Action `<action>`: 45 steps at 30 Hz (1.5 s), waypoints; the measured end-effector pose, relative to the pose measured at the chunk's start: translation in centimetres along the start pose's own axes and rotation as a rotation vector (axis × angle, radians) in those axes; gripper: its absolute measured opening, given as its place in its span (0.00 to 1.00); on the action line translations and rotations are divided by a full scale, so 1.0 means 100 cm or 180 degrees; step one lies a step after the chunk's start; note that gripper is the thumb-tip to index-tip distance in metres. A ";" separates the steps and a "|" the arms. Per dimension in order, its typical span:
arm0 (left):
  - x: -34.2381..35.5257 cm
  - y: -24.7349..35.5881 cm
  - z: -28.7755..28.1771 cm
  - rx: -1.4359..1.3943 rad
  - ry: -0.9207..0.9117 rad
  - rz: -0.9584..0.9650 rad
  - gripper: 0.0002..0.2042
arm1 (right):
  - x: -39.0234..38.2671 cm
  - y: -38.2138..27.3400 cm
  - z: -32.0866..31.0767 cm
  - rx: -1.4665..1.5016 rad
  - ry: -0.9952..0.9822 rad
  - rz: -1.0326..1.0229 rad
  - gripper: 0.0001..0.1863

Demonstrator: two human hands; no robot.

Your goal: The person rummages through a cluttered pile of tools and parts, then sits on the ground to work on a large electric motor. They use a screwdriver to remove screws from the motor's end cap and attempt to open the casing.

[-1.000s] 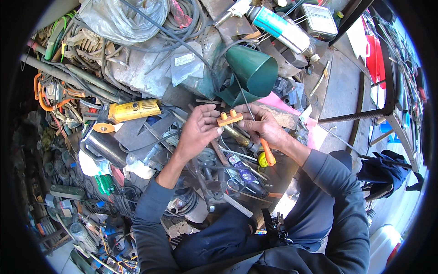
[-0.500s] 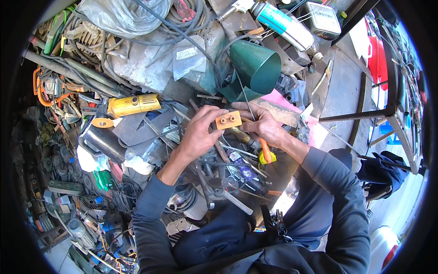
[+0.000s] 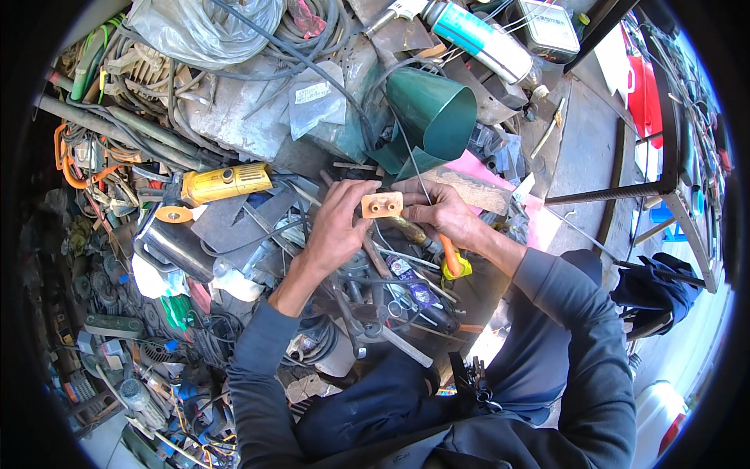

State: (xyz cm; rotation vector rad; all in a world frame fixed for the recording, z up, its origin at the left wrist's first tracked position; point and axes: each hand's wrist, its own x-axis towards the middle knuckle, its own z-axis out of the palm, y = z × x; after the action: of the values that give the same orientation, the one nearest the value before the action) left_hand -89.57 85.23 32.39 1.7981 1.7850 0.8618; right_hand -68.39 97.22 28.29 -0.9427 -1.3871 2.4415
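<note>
Between my hands is a small orange rectangular block [image 3: 382, 206] with two round, hollow-ended posts on the face turned up to me. My left hand [image 3: 341, 217] closes on its left side, thumb at the lower edge and fingers behind. From the right, my right hand [image 3: 447, 213] is closed with its fingertips at the block's right end; they partly hide behind it, and I cannot tell how firmly they grip. Just below the right hand, an orange handle-like piece [image 3: 449, 252] lies against a yellow thing [image 3: 459, 267].
A yellow angle grinder [image 3: 226, 182] lies at left. Beyond my hands stand a rolled green sheet [image 3: 430, 105] and a gas torch canister [image 3: 478, 41]. Scissors [image 3: 400, 303], a hammer-like tool [image 3: 375, 324] and cables crowd the bench near my lap. A metal frame [image 3: 609, 194] stands at right.
The orange block has moved slightly left and levelled out, its two posts now pointing more toward me. Both hands stay around it.
</note>
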 end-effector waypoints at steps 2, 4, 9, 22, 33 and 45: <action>0.000 -0.001 0.000 0.0017 -0.0004 0.0023 0.31 | 0.001 0.001 -0.001 -0.0023 0.0003 -0.0008 0.27; 0.000 -0.001 0.000 0.0024 -0.0011 0.0033 0.31 | 0.002 0.001 0.000 -0.0065 0.0052 -0.0015 0.26; 0.001 -0.001 0.000 0.0011 -0.0049 -0.0001 0.31 | 0.005 0.005 -0.001 -0.0047 0.0058 -0.0034 0.24; 0.001 -0.001 0.000 0.0084 -0.0022 0.0129 0.31 | 0.008 0.007 -0.001 -0.0032 0.0060 0.0005 0.24; 0.002 -0.003 0.000 0.0147 -0.0100 0.0089 0.30 | 0.012 0.012 -0.002 -0.0006 0.0044 0.0024 0.21; -0.005 -0.027 -0.016 -0.3044 -0.0357 -0.1770 0.25 | 0.010 0.017 0.010 -0.1160 0.0769 -0.0703 0.19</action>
State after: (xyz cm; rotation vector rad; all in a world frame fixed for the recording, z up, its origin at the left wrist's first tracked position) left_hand -92.64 84.71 31.52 0.6836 1.3146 1.0737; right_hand -69.58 96.04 26.85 -1.0508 -1.7693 1.8828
